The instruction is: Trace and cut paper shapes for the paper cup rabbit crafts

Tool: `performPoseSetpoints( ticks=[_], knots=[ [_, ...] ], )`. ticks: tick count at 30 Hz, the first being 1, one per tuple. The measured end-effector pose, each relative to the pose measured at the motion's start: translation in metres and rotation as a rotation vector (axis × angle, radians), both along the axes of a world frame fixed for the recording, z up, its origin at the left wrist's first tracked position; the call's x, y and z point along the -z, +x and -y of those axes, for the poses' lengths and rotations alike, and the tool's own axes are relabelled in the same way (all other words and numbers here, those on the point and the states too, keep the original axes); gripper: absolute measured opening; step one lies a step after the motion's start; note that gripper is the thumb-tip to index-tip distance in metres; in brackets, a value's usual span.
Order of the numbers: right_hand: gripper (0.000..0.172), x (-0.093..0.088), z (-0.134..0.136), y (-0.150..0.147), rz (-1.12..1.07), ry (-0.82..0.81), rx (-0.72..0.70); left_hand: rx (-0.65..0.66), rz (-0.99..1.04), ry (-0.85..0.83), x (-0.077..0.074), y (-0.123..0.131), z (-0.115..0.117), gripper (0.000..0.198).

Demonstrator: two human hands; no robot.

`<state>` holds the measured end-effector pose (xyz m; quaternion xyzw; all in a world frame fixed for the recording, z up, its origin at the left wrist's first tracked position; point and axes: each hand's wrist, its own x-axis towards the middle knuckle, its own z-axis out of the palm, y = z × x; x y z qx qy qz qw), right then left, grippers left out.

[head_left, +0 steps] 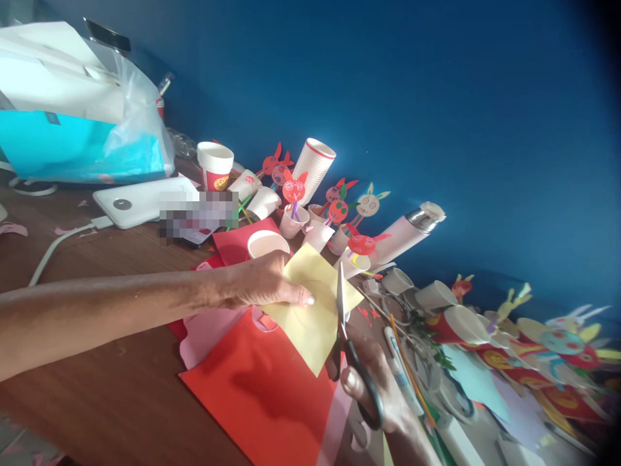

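My left hand (264,281) pinches a sheet of yellow paper (310,330), thumb on top and the other fingers hidden beneath. A faint curved line shows on the sheet near my thumb. In my right hand (376,375) is a pair of scissors (361,369) with dark handles. Its blades point up and lie across the right part of the yellow paper. Under the sheet are red paper (242,395) and pink paper (208,343) on the brown table (97,401). A white paper cup (268,243) stands just behind my left hand.
Several paper cups with red rabbit faces (294,189) stand at the back. Behind them are a stack of cups (315,165) and a pink thermos (407,233). A white power bank (140,202) with a cable lies left, near a blue bag (77,145). Cups, cables and a pencil (412,369) crowd the right.
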<state>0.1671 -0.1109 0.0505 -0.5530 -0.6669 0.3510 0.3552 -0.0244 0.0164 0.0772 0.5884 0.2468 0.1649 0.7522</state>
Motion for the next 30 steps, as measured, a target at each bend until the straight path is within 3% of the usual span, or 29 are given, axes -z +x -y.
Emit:
performPoseSetpoints(
  ticks=[8, 23, 30],
  knots=[
    [0.048, -0.005, -0.001, -0.003, -0.020, -0.006, -0.036, 0.054, -0.007, 0.004, 0.003, -0.002, 0.001, 0.017],
    [0.045, 0.008, 0.002, 0.003, -0.054, 0.039, 0.009, 0.066, -0.058, 0.068, 0.001, -0.005, 0.000, 0.007],
    [0.042, 0.015, -0.001, 0.002, -0.109, 0.070, 0.084, -0.014, 0.007, -0.084, 0.002, -0.002, -0.001, 0.022]
  ],
)
